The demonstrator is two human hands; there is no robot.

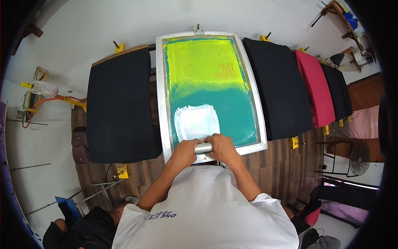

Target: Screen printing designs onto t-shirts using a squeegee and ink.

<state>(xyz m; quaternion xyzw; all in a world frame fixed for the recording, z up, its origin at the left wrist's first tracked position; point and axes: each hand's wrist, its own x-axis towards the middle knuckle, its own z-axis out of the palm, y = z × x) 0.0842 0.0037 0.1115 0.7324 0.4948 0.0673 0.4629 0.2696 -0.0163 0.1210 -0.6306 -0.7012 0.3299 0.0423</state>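
My left hand (185,152) and my right hand (222,147) are both closed around the ends of a silver squeegee (203,148) at the lower edge of a screen. The aluminium-framed screen (261,124) has a teal mesh with a yellow-green upper band and faint printed lettering. A square of white ink (195,118) lies just beyond the squeegee, left of centre. A small metal fitting (198,30) is at the frame's far edge. The squeegee's blade is hidden.
Black fabric-covered pallets (120,108) (275,87) flank the screen, with a pink one (313,87) farther right among other black ones. Yellow brackets (295,142) hold them. A standing fan (358,159) is at right, a metal rack (95,189) at lower left, above a wooden floor (282,166).
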